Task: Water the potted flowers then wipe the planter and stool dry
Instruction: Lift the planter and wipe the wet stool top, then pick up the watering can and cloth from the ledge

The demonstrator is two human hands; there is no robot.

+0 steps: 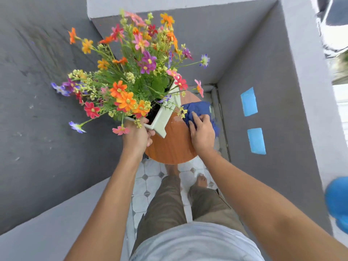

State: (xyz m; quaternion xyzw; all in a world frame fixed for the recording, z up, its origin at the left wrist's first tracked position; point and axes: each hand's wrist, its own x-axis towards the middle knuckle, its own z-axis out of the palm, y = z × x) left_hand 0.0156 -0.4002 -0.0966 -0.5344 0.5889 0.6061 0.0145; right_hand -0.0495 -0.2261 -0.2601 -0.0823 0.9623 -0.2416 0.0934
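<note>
Planter (163, 117): white, square, tilted over the stool's (173, 146) left half; whether its base touches the top cannot be told.
Flowers (131, 72): many-coloured, leaning away to the stool's left.
Left hand (137, 137): curled round the planter's near corner, thumb over the rim.
Cloth (197, 110): blue, bunched on the stool's right edge.
Right hand (202, 136): fingers laid fairly flat, pressing the cloth.
Tiled floor (148, 182): beneath the stool.
Blue patches (249, 101): on the grey wall right of the stool.

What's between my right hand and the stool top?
A blue cloth, lying under the right hand on the wooden stool top, seen in the head view.
</note>
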